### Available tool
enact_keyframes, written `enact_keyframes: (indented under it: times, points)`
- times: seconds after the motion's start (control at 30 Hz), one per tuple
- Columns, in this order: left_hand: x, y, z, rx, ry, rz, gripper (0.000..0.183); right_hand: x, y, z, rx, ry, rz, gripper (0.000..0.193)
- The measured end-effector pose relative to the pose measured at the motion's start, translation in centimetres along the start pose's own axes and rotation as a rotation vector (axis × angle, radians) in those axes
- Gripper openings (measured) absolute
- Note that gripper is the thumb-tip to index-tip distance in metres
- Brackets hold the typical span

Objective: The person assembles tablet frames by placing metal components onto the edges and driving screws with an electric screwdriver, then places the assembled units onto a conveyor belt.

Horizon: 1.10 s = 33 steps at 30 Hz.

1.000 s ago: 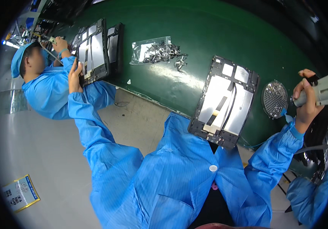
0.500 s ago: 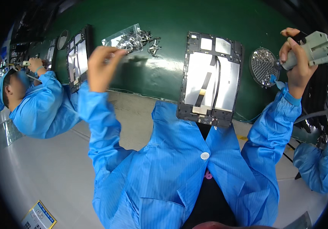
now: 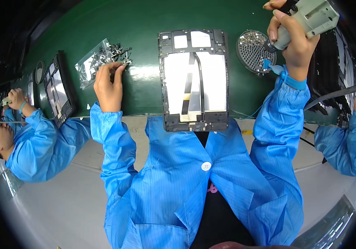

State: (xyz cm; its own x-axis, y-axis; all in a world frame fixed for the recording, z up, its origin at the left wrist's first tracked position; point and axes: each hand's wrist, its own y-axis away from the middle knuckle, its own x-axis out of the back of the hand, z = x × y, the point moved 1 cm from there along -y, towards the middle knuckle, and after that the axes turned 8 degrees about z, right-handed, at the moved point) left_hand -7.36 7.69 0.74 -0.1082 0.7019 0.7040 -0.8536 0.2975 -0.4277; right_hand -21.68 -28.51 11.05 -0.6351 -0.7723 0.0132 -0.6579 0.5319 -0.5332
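My left hand (image 3: 108,89) reaches into the near edge of a loose pile of small metal parts (image 3: 115,50). Thumb and forefinger are pinched together at one small silver-and-black metal part (image 3: 125,61). Beside them, a clear plastic bag (image 3: 87,68) lies under some of the pile. In my right hand (image 3: 297,47) is a pale grey-green electric screwdriver (image 3: 315,18), its nose over the round screw tray (image 3: 244,56). Small screws cover part of that perforated tray. Between my hands lies an opened tablet-like device (image 3: 215,79), with silver plates, a black cable and a dark frame.
On the left, a co-worker (image 3: 41,149) in a blue smock sits by a similar device (image 3: 57,93). Dark panels (image 3: 319,79) are stacked at right, with a grey cable (image 3: 335,94) crossing them. Another blue sleeve (image 3: 341,145) shows beyond.
My left hand has come down onto the metal parts, its fingers pinched at one. The screwdriver stays in my right hand near the screw tray. The whole view has shifted.
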Motion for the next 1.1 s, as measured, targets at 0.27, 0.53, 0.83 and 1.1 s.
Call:
enact_keyframes:
  times: [0.27, 0.53, 0.83, 1.1]
  points:
    - [1.3, -0.6, -0.6, -0.017, 0.031, 0.049, 0.007, -0.3, 0.5, -0.7, -0.080, 0.015, 0.135, 0.017]
    - [2.5, -1.1, -0.9, 0.394, 0.636, -0.052, 0.019, 0.7, -0.1, 0.9, 0.000, 0.000, 0.019, 0.026]
    - [2.0, -2.5, 0.9, 0.475, 0.740, -0.193, 0.032, -0.6, 0.4, -0.3, -0.074, 0.017, 0.066, 0.025]
    - [-1.3, -4.2, 4.2, 0.556, 0.986, -0.404, 0.037, 0.1, 0.3, -0.2, -0.055, 0.018, 0.026, 0.023]
